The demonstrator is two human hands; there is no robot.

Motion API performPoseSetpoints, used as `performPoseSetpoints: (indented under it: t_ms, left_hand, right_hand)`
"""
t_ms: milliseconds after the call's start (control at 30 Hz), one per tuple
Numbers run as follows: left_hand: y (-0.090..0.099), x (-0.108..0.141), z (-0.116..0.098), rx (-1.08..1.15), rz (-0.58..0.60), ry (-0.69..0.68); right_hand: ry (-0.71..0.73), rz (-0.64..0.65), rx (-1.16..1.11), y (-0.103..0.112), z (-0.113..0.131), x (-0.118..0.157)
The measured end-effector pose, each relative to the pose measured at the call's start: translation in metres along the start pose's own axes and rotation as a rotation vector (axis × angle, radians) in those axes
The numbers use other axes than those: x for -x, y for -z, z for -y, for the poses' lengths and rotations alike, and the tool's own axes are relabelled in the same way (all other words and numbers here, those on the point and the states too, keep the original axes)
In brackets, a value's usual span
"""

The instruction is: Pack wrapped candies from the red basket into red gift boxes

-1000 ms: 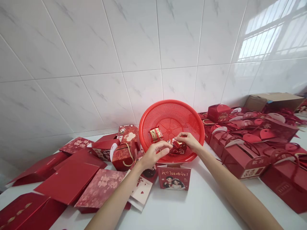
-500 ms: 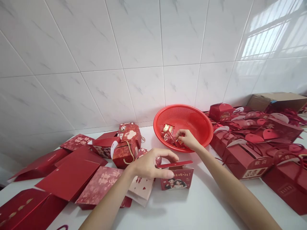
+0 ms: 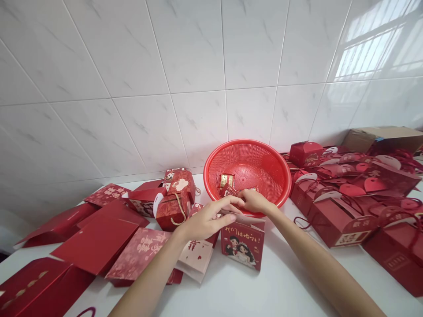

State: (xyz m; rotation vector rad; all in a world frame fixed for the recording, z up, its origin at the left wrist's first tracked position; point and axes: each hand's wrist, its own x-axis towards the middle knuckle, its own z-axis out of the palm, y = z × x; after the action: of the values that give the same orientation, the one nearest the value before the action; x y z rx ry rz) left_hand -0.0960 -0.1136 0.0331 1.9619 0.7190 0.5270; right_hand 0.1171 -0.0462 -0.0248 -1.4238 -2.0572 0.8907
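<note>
A small red box printed with a cartoon couple [image 3: 243, 246] stands tilted on the white table, its top by my left hand. My left hand [image 3: 208, 220] is closed around the box's upper left edge, fingertips at the top. Just beyond it, my right hand [image 3: 254, 200] reaches over the near rim of the red plastic basket [image 3: 287, 176], fingers bent and pressed together; what they hold, if anything, is hidden. Inside the basket lie a gold and red wrapped packet [image 3: 227, 180] and several red wrapped pieces [image 3: 228, 191].
Flattened and folded red boxes [image 3: 95, 242] cover the left side. Assembled boxes with rope handles [image 3: 172, 210] stand left of the basket. Many red handled boxes [image 3: 342, 220] crowd the right, before a cardboard box [image 3: 383, 138]. A tiled wall [image 3: 198, 132] rises behind.
The cartoon box has tilted, and its front panel is now more visible. The basket has shifted slightly left and nearer. My right hand has moved down to the near rim, closer to my left.
</note>
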Motion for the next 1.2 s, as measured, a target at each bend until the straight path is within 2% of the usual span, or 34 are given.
performPoseSetpoints:
  t_ms: [100, 267, 467, 700, 867, 933, 1033, 1133, 1200]
  left_hand:
    - [0.0, -0.001, 0.0, 0.019, -0.022, 0.008]
    - [0.0, -0.005, 0.004, 0.141, -0.034, -0.029]
    - [0.003, -0.009, 0.012, 0.071, -0.082, -0.064]
    - [0.003, -0.008, 0.01, 0.024, -0.121, 0.047]
    - [0.007, -0.009, 0.014, 0.026, -0.189, 0.095]
    - [0.008, -0.009, 0.015, 0.032, -0.207, 0.122]
    - [0.009, -0.01, 0.017, 0.066, -0.219, 0.154]
    - [0.009, -0.011, 0.018, 0.112, -0.197, 0.138]
    - [0.01, -0.011, 0.019, 0.131, -0.176, 0.124]
  right_hand:
    - [0.036, -0.03, -0.077, 0.003, -0.001, 0.0]
    - [0.073, -0.134, -0.34, 0.019, -0.008, -0.004]
    - [0.099, -0.229, -0.547, 0.028, -0.008, -0.01]
    - [0.133, -0.338, -0.636, 0.029, 0.003, -0.009]
    - [0.23, -0.434, -0.687, 0.045, 0.026, 0.012]
    - [0.291, -0.426, -0.665, 0.052, 0.04, 0.025]
    - [0.4, -0.314, -0.55, 0.057, 0.059, 0.045]
    - [0.493, -0.211, -0.357, 0.054, 0.071, 0.055]
    - [0.515, -0.208, -0.268, 0.049, 0.076, 0.057]
